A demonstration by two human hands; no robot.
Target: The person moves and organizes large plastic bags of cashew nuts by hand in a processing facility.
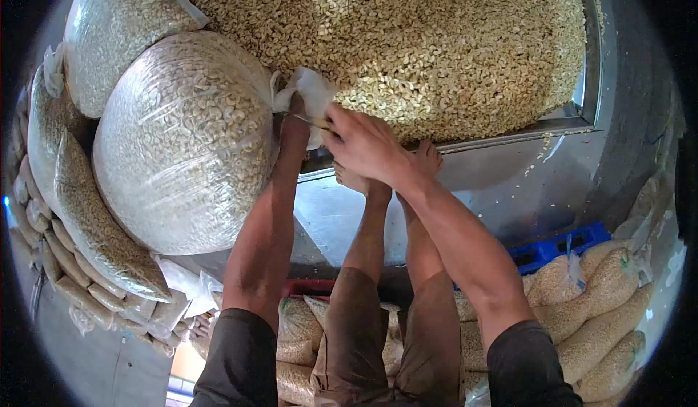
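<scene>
The left hand (294,127) grips the neck (313,91) of the big nut bag (182,145) lying far left; the right hand (363,145) has its fingers pinched shut on a thin tie (311,121); the tying looks half done and needs a tight pull.

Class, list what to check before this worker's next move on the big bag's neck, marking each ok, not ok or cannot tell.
1. Left hand grips the neck: ok.
2. Right hand is at the neck, beside the left: ok.
3. Bag is bulging full, no tear seen: ok.
4. Neck tied shut: cannot tell.
5. What the right fingers pinch: cannot tell.
</scene>
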